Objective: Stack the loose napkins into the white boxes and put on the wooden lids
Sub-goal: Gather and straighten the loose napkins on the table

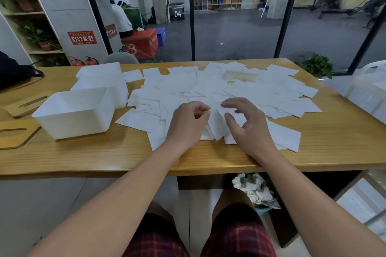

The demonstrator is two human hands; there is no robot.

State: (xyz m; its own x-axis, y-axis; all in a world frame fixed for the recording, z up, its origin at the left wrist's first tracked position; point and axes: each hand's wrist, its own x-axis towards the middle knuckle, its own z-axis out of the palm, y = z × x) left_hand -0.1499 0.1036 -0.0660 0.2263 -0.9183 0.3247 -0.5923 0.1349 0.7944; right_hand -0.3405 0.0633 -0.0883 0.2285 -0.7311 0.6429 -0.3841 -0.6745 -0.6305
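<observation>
Several loose white napkins (227,87) lie spread over the middle of the wooden table (108,152). My left hand (188,123) is curled around a small bunch of napkins (215,127) near the front edge. My right hand (246,123) hovers just right of that bunch, fingers apart and blurred. An empty white box (73,112) stands at the left, with more white boxes (104,81) behind it. Two wooden lids (12,135) (27,104) with slots lie flat at the far left.
A black bag (14,73) rests on the table's back left corner. A glass wall stands behind the table. A bin of crumpled paper (254,192) sits under the table beside my knees. White furniture edges in at the right.
</observation>
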